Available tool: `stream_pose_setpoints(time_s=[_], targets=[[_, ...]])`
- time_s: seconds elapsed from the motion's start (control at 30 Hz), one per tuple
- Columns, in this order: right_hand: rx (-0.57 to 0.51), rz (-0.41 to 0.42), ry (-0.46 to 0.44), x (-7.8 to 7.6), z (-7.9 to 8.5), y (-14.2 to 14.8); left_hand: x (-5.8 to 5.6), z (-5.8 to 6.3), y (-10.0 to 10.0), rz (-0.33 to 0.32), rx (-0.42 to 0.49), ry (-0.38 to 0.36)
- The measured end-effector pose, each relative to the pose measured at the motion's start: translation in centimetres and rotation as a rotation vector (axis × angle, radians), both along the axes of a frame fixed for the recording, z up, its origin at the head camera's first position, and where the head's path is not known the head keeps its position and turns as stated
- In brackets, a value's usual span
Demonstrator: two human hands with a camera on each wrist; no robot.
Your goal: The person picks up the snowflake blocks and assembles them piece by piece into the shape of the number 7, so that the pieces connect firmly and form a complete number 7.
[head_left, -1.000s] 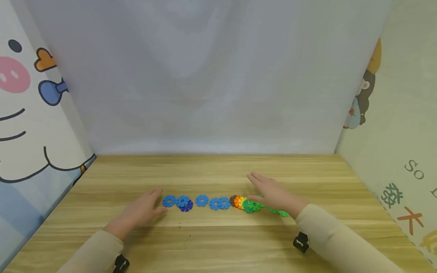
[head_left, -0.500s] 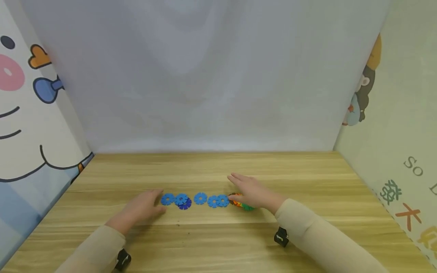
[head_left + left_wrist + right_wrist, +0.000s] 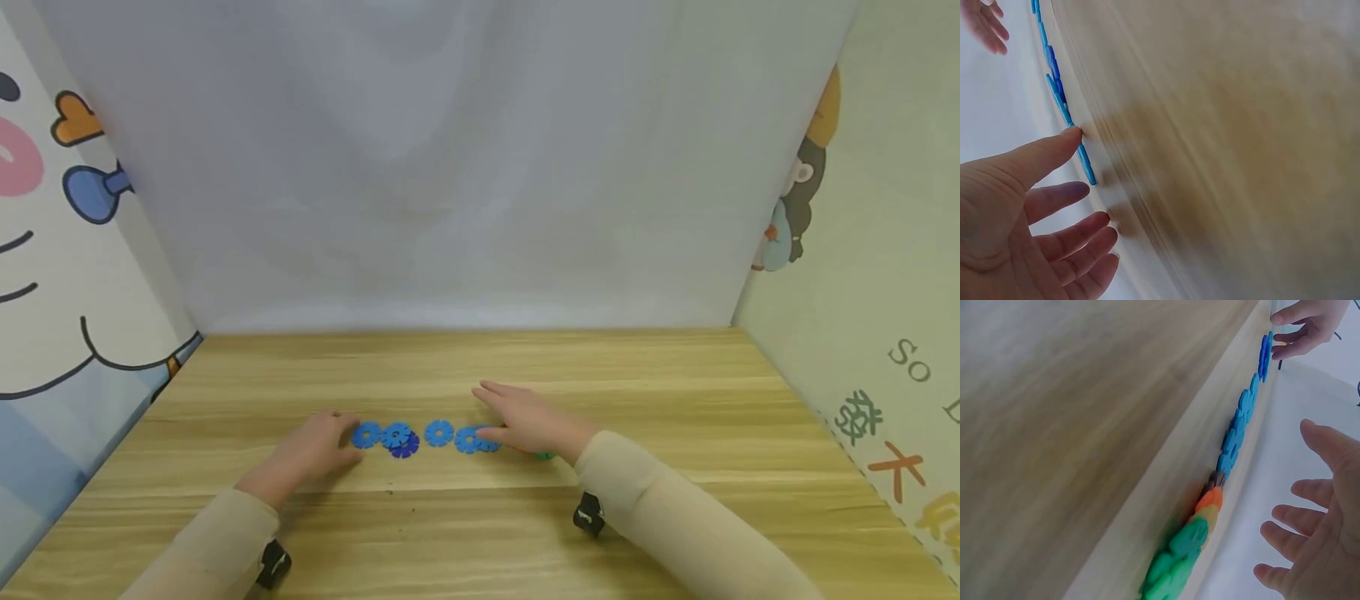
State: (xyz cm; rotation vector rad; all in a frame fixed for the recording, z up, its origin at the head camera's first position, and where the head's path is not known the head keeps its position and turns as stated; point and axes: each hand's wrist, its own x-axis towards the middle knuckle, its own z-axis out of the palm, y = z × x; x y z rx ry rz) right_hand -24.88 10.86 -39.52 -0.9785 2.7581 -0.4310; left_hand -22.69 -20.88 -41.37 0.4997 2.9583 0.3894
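Note:
Notched plastic snowflake discs lie in a row across the wooden table (image 3: 465,533). Several light blue discs (image 3: 438,432) are in its left part, some overlapping, with a dark blue disc (image 3: 406,448) among them. My left hand (image 3: 307,454) is at the row's left end, thumb and fingers spread beside the outermost blue disc (image 3: 1087,164). Over the right part hovers my right hand (image 3: 536,422), fingers extended, holding nothing. In the head view it hides most of the discs below it. The right wrist view shows a brown disc (image 3: 1215,480), an orange disc (image 3: 1210,499), a yellow disc (image 3: 1209,517) and green discs (image 3: 1175,562) there.
A pale grey curtain (image 3: 465,167) hangs behind the table's back edge. Printed cartoon panels stand at the left (image 3: 45,283) and right (image 3: 862,275). Both forearms wear beige sleeves (image 3: 675,517), with a small black device at each wrist.
My right hand has moved left along the row, from over the green discs to the blue and orange ones. The left hand stays at the row's left end. The head view has shifted slightly.

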Motion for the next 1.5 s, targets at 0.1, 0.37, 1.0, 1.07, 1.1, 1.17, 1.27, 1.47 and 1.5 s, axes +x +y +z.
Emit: stream_pose_setpoints(time_s=[0.1, 0.37, 1.0, 1.07, 1.1, 1.17, 1.27, 1.47, 1.5], targets=[[-0.02, 0.01, -0.006, -0.1, 0.1, -0.6, -0.2, 0.1, 0.1, -0.007, -0.007, 0.017], [0.029, 0.031, -0.022, -0.5, -0.3, -2.3, -0.1, 0.3, 0.2, -0.015, -0.024, 0.001], [0.1, 0.108, 0.016, -0.9, -1.2, -6.7, 0.1, 0.8, 0.4, -0.087, -0.087, 0.007], [0.112, 0.129, 0.033, -1.0, -1.2, -7.4, 0.1, 0.8, 0.4, -0.085, -0.097, 0.007], [0.119, 0.138, 0.041, -1.0, -1.3, -7.8, 0.1, 0.8, 0.4, -0.083, -0.103, 0.009], [0.126, 0.158, 0.051, -1.0, -1.5, -8.4, 0.1, 0.8, 0.5, -0.085, -0.123, 0.011], [0.129, 0.176, 0.061, -1.0, -1.6, -9.2, 0.1, 0.7, 0.7, -0.087, -0.139, 0.028], [0.157, 0.207, 0.087, -1.0, -1.6, -10.3, -0.2, 0.7, 1.1, -0.047, -0.11, 0.083], [0.168, 0.219, 0.097, -1.0, -1.6, -10.5, -0.2, 0.8, 1.1, -0.031, -0.098, 0.089]])
